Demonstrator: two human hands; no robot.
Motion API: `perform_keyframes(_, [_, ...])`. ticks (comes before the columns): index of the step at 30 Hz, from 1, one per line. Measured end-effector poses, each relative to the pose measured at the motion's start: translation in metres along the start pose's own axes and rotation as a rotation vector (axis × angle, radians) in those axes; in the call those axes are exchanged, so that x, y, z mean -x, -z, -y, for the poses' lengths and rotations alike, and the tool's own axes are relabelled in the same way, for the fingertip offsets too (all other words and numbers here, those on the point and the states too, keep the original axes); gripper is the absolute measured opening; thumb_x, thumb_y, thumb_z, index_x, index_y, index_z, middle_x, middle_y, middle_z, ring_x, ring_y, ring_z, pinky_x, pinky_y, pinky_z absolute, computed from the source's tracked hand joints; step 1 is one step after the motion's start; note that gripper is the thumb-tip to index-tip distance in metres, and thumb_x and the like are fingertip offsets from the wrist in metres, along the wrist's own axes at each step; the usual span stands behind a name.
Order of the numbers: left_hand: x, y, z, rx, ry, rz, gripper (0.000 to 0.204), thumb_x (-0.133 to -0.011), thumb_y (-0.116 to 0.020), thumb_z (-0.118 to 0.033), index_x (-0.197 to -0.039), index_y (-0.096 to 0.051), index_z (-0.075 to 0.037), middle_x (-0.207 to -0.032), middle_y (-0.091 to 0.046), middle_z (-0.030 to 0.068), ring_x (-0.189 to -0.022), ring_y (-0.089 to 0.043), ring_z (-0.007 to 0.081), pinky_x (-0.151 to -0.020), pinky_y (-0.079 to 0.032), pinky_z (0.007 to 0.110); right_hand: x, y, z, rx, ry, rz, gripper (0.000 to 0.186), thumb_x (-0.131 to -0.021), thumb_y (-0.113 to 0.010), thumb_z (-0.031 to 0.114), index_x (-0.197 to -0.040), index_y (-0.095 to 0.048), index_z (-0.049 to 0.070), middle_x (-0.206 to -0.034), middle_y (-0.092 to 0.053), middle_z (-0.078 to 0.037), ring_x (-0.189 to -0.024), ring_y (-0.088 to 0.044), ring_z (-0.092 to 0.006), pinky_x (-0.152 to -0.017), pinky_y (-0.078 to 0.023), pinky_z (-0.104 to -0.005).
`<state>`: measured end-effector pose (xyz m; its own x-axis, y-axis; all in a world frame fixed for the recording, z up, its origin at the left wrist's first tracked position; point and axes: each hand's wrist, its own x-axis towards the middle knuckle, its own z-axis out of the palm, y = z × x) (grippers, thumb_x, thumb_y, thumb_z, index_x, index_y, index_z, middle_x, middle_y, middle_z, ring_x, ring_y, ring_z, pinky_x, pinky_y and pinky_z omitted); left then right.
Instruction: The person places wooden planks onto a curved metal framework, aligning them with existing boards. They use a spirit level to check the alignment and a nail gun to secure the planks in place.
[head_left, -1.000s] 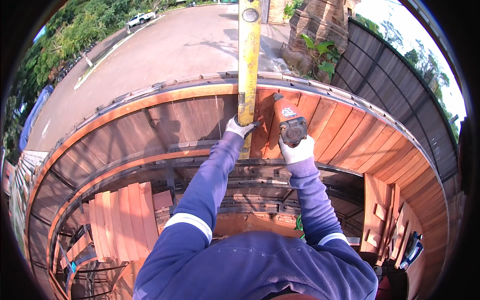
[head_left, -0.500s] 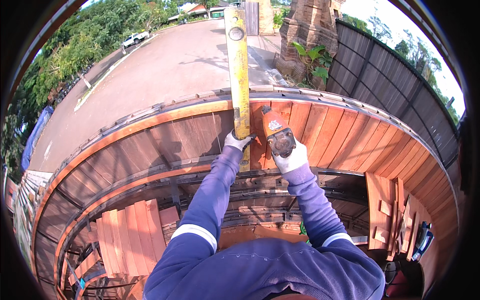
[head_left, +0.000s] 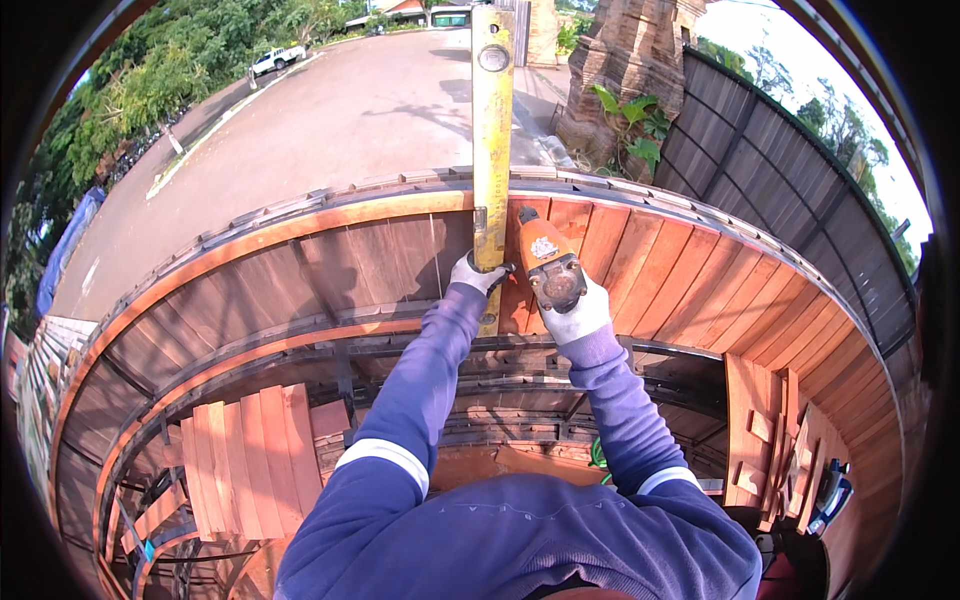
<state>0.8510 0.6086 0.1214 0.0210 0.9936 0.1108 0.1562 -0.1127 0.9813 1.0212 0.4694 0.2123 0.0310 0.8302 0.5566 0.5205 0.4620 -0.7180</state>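
Note:
A long yellow spirit level (head_left: 492,130) lies across the curved wooden deck, its far end reaching past the outer edge. My gloved left hand (head_left: 480,272) is closed round the level near its close end. Just right of it, my gloved right hand (head_left: 582,312) grips an orange power tool (head_left: 543,245) with a narrow dark nose and a dark bolted block at its back. The nose points away from me, over the reddish boards (head_left: 572,222) beside the level; whether it touches them I cannot tell. My right fingers are partly hidden under the tool.
Darker boards (head_left: 370,262) continue left over a dark curved frame (head_left: 345,375). Loose planks (head_left: 250,460) lie lower left; more wood pieces (head_left: 755,430) and a blue-handled tool (head_left: 830,497) lie at right. Beyond the rim are a paved yard (head_left: 350,110), a stone pillar (head_left: 625,60) and a dark fence (head_left: 770,140).
The view has shifted slightly. The power tool's nose has come a little closer to the level; both hands keep their grips.

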Motion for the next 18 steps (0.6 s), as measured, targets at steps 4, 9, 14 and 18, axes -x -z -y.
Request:
perform_keyframes(4, [-0.004,0.002,0.006,-0.059,-0.012,-0.005,0.049,-0.070,-0.085,-0.016,-0.114,-0.066,-0.003,-0.106,-0.072,0.0083,-0.096,-0.068,0.0172,-0.085,-0.053,0.031,-0.005,-0.006,-0.006,0.094,-0.013,0.020,0.056,-0.072,-0.075,0.012,-0.124,-0.056,0.002,-0.095,-0.070,-0.018,-0.092,-0.070,-0.0297,-0.078,-0.056,-0.0343])
perform_keyframes(9, [-0.011,-0.001,0.019,-0.012,-0.048,-0.021,0.053,-0.067,-0.088,-0.025,-0.111,-0.067,-0.005,-0.098,-0.072,0.0066,-0.086,-0.068,0.0149,-0.078,-0.055,0.030,-0.003,-0.004,0.009,0.025,0.019,0.023,0.057,-0.072,-0.075,0.012,-0.125,-0.056,0.002,-0.096,-0.070,-0.018,-0.090,-0.070,-0.0298,-0.077,-0.056,-0.0353])
perform_keyframes(14, [-0.024,0.006,0.043,0.018,-0.148,-0.080,0.051,-0.067,-0.088,-0.021,-0.110,-0.066,-0.003,-0.099,-0.072,0.0070,-0.087,-0.068,0.0150,-0.079,-0.055,0.030,-0.012,-0.009,0.016,-0.030,-0.005,0.077,0.056,-0.073,-0.074,0.009,-0.125,-0.056,0.001,-0.093,-0.071,-0.018,-0.090,-0.072,-0.0262,-0.075,-0.056,-0.0336])
perform_keyframes(18, [-0.006,-0.003,0.011,-0.009,-0.015,-0.006,0.042,-0.074,-0.081,-0.009,-0.113,-0.065,-0.002,-0.101,-0.072,0.0069,-0.090,-0.068,0.0160,-0.082,-0.054,0.031,0.006,0.005,0.009,-0.021,-0.016,0.015,0.056,-0.073,-0.074,0.008,-0.126,-0.056,0.001,-0.092,-0.071,-0.018,-0.089,-0.072,-0.0256,-0.075,-0.056,-0.0322])
